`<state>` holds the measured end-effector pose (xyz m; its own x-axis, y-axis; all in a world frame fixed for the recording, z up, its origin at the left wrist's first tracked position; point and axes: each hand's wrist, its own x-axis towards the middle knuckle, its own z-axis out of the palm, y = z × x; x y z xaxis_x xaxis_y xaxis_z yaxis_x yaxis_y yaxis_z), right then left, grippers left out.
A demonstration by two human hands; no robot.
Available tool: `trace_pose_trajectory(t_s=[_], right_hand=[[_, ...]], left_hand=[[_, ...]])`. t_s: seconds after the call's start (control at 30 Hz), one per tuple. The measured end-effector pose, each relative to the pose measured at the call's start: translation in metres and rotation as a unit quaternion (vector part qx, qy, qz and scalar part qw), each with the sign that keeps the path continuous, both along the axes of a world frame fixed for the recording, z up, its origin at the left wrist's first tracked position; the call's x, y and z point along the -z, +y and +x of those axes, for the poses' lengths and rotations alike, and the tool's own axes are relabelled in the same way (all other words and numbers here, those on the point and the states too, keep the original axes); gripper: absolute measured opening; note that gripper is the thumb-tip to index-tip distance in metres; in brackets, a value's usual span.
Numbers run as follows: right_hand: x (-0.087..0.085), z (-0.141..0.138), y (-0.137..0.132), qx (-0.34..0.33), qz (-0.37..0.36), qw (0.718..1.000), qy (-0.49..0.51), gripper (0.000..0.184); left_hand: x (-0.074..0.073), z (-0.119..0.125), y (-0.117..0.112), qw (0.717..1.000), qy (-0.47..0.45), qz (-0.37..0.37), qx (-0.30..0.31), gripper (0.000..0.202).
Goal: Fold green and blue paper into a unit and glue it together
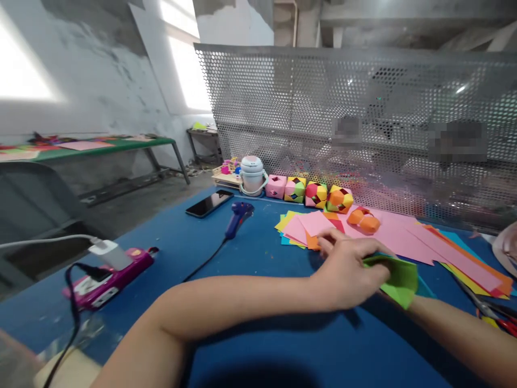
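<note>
My left hand [349,267] reaches across from the left, its thumb and forefinger closed on a bent piece of green paper [402,280]. A sliver of blue paper [426,289] shows beside it. My right forearm [456,326] comes in from the right and passes behind the green paper. My right hand is mostly hidden behind the left; the bent fingers [329,237] at the far side appear to belong to it, but I cannot be sure. Just beyond lie stacked coloured paper pieces [297,229] and an orange folded paper piece [363,220].
Several folded paper balls [316,194] line the back beside a lidded container [252,175]. A glue gun [238,218], phone [210,203] and purple power strip [109,280] lie left. Paper strips [464,253] and scissors [484,310] lie right. A perforated metal screen [258,97] stands behind.
</note>
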<state>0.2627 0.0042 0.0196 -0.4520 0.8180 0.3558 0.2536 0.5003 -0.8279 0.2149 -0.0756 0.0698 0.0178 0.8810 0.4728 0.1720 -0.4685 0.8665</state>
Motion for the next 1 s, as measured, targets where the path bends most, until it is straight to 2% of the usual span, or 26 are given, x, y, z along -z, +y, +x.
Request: trace_pose_trajectory(t_s=[0.1,0.17,0.23,0.3,0.43,0.57,0.77,0.83,0.9,0.93,1.0], right_hand=[[0.002,-0.075,-0.003,-0.12,-0.046,0.99,-0.065,0.029],[0.007,-0.12,-0.009,-0.153,-0.037,0.98,-0.118,0.03],[0.013,-0.156,-0.017,-0.132,-0.029,0.979,-0.15,0.037],[0.018,-0.182,-0.025,-0.09,-0.026,0.979,-0.18,0.051],[0.025,-0.209,-0.034,-0.01,-0.023,0.979,-0.203,0.068],[0.026,-0.221,-0.04,0.026,-0.033,0.98,-0.195,0.067],[0.019,-0.221,-0.047,0.031,-0.067,0.986,-0.148,0.037],[0.018,-0.208,-0.048,0.01,-0.082,0.989,-0.12,0.03],[0.017,-0.183,-0.048,-0.023,-0.095,0.992,-0.085,0.023],[0.017,-0.166,-0.049,-0.041,-0.1,0.992,-0.064,0.018],[0.017,-0.123,-0.05,-0.068,-0.109,0.992,-0.015,0.011]], left_hand=[[-0.013,0.002,-0.021,0.997,-0.021,0.029,0.065,0.029],[-0.015,0.0,-0.035,0.996,-0.027,0.022,0.081,0.029],[-0.014,-0.004,-0.047,0.996,-0.031,0.016,0.079,0.029],[-0.012,-0.01,-0.058,0.997,-0.025,0.014,0.07,0.028],[-0.012,-0.022,-0.073,0.998,0.002,0.003,0.057,0.029],[-0.011,-0.027,-0.08,0.998,0.015,-0.009,0.057,0.03],[-0.01,-0.032,-0.093,0.998,0.017,-0.001,0.057,0.033],[-0.013,-0.039,-0.1,0.998,0.024,0.018,0.047,0.034],[-0.018,-0.049,-0.105,0.999,0.034,0.032,0.02,0.032],[-0.02,-0.056,-0.107,0.999,0.036,0.031,-0.003,0.031],[-0.022,-0.069,-0.106,0.997,0.044,-0.021,-0.056,0.025]])
